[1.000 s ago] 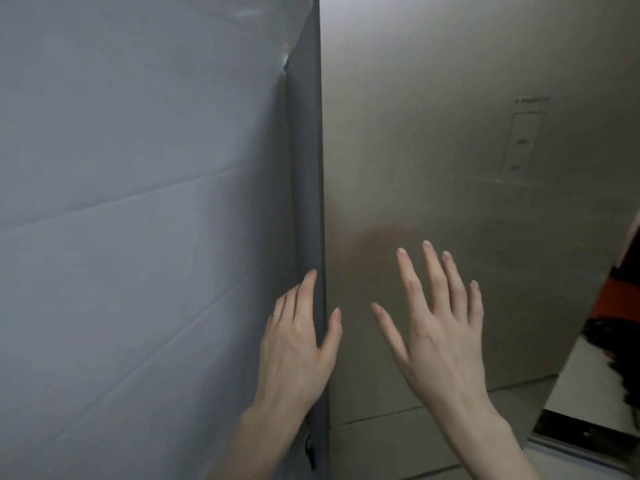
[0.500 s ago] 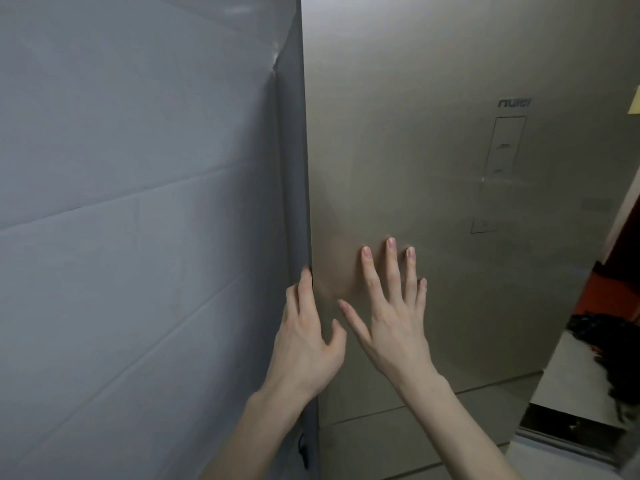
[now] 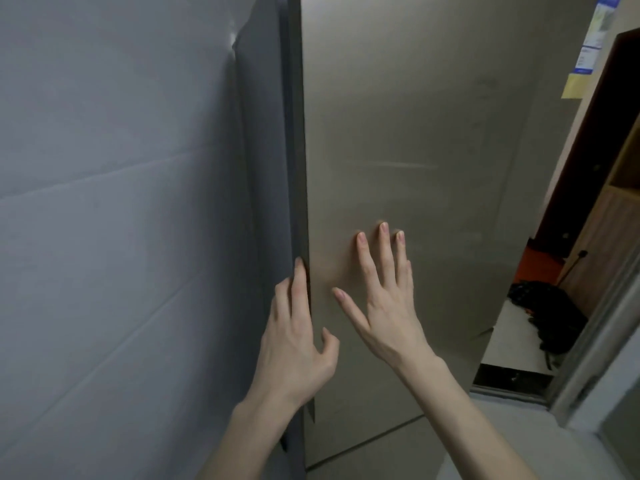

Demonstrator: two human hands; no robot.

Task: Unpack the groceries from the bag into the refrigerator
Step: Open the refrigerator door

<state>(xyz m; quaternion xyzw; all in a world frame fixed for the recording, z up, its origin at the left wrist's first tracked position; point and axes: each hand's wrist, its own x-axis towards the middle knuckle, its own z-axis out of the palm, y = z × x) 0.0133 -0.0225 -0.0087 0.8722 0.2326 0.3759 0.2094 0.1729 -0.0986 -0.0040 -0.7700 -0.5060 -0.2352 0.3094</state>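
Observation:
A tall refrigerator fills the view; its brushed metal door faces me and its dark side edge runs down the middle. My left hand rests on that edge, fingers along the door's side, thumb towards the front. My right hand lies flat on the door front with fingers spread, fingertips touching the metal. Neither hand holds anything. No grocery bag is in view. The door looks shut against the cabinet.
A grey-white wall stands tight against the refrigerator's left side. To the right is a doorway with a dark wooden frame, a black bundle on the floor beyond, and paper notices at the upper right.
My right hand moved forward from the air onto the door and stays pressed flat. The left hand slid a little up the edge. The view shifted, the door's panel and logo no longer show.

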